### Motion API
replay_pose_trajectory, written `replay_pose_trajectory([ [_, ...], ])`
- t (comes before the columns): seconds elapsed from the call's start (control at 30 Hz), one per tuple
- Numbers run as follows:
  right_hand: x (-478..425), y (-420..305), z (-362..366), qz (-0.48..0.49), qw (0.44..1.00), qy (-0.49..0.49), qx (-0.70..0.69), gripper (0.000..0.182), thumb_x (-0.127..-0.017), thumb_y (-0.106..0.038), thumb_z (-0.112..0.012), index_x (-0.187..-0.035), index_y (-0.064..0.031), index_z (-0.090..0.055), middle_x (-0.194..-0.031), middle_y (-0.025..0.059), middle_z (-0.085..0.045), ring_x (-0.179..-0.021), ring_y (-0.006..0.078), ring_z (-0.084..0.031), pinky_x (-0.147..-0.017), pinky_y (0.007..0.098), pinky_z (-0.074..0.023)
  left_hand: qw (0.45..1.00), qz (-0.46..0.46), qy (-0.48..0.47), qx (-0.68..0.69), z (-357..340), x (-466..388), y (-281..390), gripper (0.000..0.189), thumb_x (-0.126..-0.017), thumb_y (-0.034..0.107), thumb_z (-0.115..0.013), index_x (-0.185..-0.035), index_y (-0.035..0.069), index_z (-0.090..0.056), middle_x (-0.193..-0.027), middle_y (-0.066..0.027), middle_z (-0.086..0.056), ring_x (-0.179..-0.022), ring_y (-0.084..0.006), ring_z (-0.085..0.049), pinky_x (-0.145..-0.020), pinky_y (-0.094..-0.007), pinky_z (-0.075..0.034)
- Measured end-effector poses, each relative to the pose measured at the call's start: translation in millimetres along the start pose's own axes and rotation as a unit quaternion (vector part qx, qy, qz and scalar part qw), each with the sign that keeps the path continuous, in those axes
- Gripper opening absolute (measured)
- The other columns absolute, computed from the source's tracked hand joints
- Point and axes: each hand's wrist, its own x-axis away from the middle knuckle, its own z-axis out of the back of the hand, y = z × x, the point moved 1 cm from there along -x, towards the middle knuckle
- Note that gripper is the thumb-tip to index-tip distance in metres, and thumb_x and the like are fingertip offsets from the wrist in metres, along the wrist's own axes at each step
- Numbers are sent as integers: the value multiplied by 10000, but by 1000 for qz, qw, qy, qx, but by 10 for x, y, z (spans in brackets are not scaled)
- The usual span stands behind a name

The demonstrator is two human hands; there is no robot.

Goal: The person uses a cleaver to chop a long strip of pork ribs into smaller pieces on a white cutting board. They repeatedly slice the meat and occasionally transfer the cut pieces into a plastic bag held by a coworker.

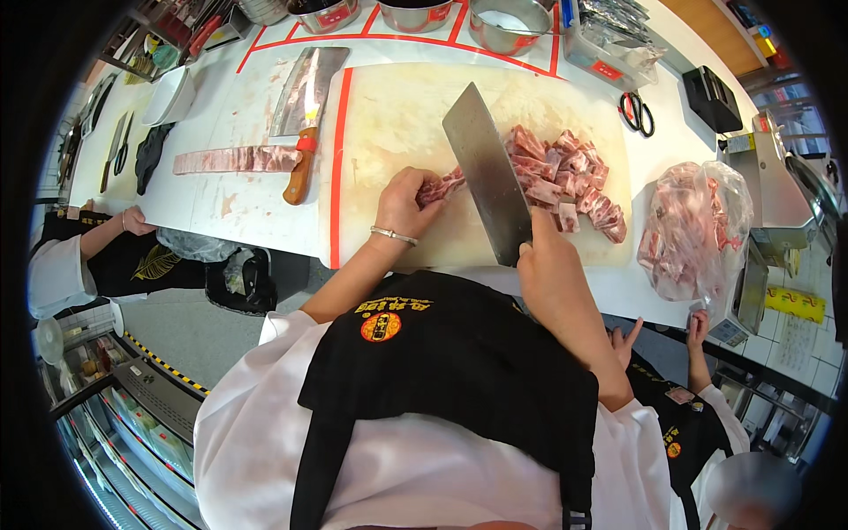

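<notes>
On a pale cutting board (391,99) with a red stripe, my left hand (405,202) grips a strip of raw rib meat (445,185). My right hand (550,245) is closed around the handle of a cleaver (482,175), whose broad blade stands between the strip and a pile of chopped rib pieces (560,172). The blade hides part of the meat; whether its edge touches the strip I cannot tell. Left of the board lies a second cleaver (301,99) with a wooden handle, resting beside a long uncut strip of ribs (232,159).
Metal pots (507,30) and a plastic bin of packets (609,53) line the back. Scissors (637,114) and a plastic bag of meat (692,232) lie on the right. One co-worker's hands (695,328) are near the right table edge; another person's hand (137,220) is at left.
</notes>
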Motion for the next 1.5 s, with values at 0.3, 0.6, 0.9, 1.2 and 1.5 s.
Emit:
replay_pose_trajectory([
  [0.3, -125, -117, 70, -54, 996, -71, 2, 297, -814, 6, -431, -1099, 59, -367, -832, 328, -544, -835, 483, -528, -713, 529, -401, 999, -42, -14, 0, -6, -42, -44, 244, -627, 11, -680, -827, 41, -545, -764, -121, -531, -718, -295, -540, -617, -359, -458],
  [0.6, -686, -197, -86, -50, 994, -89, 37, 329, -822, -37, -442, -1124, 74, -371, -929, 337, -546, -937, 468, -528, -792, 487, -409, 999, -45, -28, 2, -28, -45, -66, 248, -624, 10, -670, -825, 35, -527, -761, -133, -519, -735, -325, -530, -635, -381, -451],
  [0.9, -850, 7, -345, -68, 998, -11, 12, 326, -803, -38, -445, -1113, 51, -393, -974, 315, -557, -941, 453, -540, -809, 494, -411, 999, -33, 3, 22, -77, -22, -88, 265, -628, 24, -712, -836, 39, -549, -769, -114, -554, -709, -283, -562, -623, -351, -470],
  [1.2, -337, 39, -39, -65, 997, 31, 3, 343, -807, -9, -433, -1146, 42, -415, -928, 276, -565, -910, 436, -546, -785, 437, -426, 997, 40, 10, 61, 32, 58, -130, 263, -638, 46, -729, -838, 39, -558, -737, -78, -552, -597, -179, -560, -550, -275, -466],
  [1.5, 11, -189, -66, -21, 999, -41, -8, 346, -810, 8, -457, -1144, 59, -381, -906, 315, -550, -859, 472, -537, -729, 513, -421, 997, 33, -6, 75, -21, 62, -166, 231, -658, 31, -706, -832, 38, -554, -730, -84, -534, -608, -199, -546, -550, -292, -456],
])
